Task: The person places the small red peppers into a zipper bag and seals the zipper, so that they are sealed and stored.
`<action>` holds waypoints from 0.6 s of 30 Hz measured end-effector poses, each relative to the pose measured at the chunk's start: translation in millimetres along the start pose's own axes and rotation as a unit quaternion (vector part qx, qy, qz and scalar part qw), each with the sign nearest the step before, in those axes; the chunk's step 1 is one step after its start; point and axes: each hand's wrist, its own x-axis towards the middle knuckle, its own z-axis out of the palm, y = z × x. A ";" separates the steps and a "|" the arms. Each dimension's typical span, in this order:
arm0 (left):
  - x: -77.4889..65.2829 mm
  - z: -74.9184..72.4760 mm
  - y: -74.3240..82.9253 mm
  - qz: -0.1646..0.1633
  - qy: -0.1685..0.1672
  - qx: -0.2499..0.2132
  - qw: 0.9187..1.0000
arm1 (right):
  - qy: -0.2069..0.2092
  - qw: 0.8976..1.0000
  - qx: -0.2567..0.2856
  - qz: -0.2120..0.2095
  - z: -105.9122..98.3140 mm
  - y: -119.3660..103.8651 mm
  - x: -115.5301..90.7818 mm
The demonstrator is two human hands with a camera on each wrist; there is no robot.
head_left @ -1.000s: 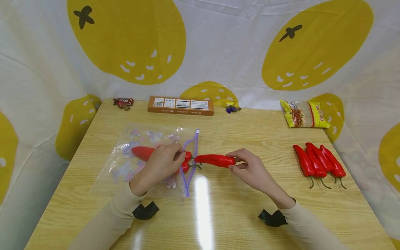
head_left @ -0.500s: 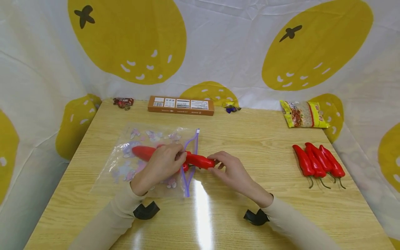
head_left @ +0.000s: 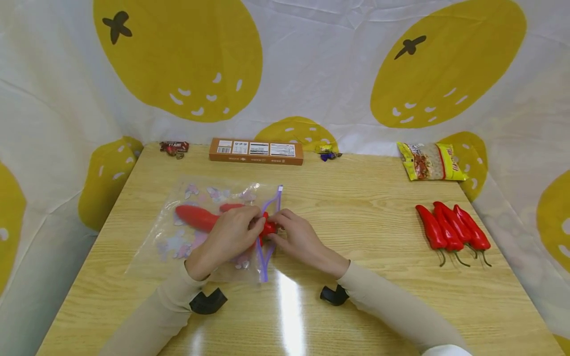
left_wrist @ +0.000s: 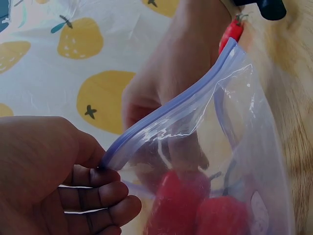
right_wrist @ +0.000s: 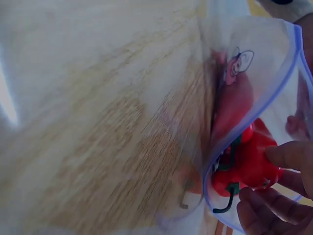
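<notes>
A clear zip bag (head_left: 151, 247) with a purple zip edge (left_wrist: 176, 103) and pastel prints lies left of centre, its mouth gaping to the right. My left hand (head_left: 229, 237) pinches the upper zip edge between thumb and forefinger. With its fingertips my right hand (head_left: 303, 242) holds a red chilli pepper (right_wrist: 257, 164) by the stem end, right in the bag's mouth. Most of that pepper is inside the bag, partly hidden behind my left hand. Other red peppers (head_left: 196, 217) show through the plastic, and a green stem (right_wrist: 231, 196) pokes out at the opening.
Several red peppers (head_left: 451, 235) lie side by side at the right of the wooden table (head_left: 365, 198). Along the back are a brown box (head_left: 256, 157), a yellow food packet (head_left: 432, 163) and small wrapped snacks (head_left: 175, 147). A printed curtain (head_left: 311, 74) hangs behind.
My right hand has moved left, pushing its pepper from outside the zip into the bag. The peppers in the bag have shifted slightly left. My left hand keeps its place at the edge.
</notes>
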 end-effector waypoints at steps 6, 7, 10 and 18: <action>-1.1 0.5 -0.4 0.002 0.009 0.008 1.000 | -0.012 0.999 -0.046 0.001 9.7 -3.2 10.3; -1.2 0.5 -0.5 0.003 0.011 0.008 1.000 | -0.017 0.998 -0.055 0.004 11.0 -3.7 11.2; -1.2 0.8 -0.9 0.004 0.015 0.008 1.000 | -0.031 0.997 -0.073 0.014 14.8 -4.0 12.1; -1.0 -0.2 -0.9 0.009 0.016 0.005 1.000 | -0.030 0.996 -0.083 0.016 11.4 -1.4 9.4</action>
